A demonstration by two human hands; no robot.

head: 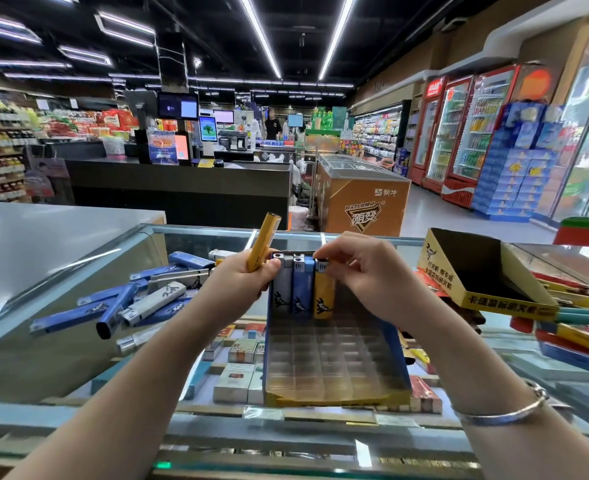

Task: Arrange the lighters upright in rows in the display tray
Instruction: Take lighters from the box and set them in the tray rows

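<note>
On your far left a loose pile of lighters [137,303] lies flat on the glass counter [216,441], blue ones and white ones crossing each other at odd angles. Just right of that heap, your left hand [241,282] has its fingers curled round a yellow lighter [262,242], which sticks up and leans a little to the right above your knuckles; the hand sits against the left end of the standing row. In the middle the display tray [334,398] rests on the glass, its clear grid of cells bare across the near part. At its far end three lighters stand upright side by side: a white lighter [282,289], a blue lighter [302,289] and an orange lighter [323,296], with more tops showing close behind them. Your right hand [365,268] pinches the black top of the orange one between thumb and fingertips. Further right an open yellow carton [487,275] sits tilted over a stack of colourful boxes [577,327], and a silver bracelet [504,410] circles your right wrist
</note>
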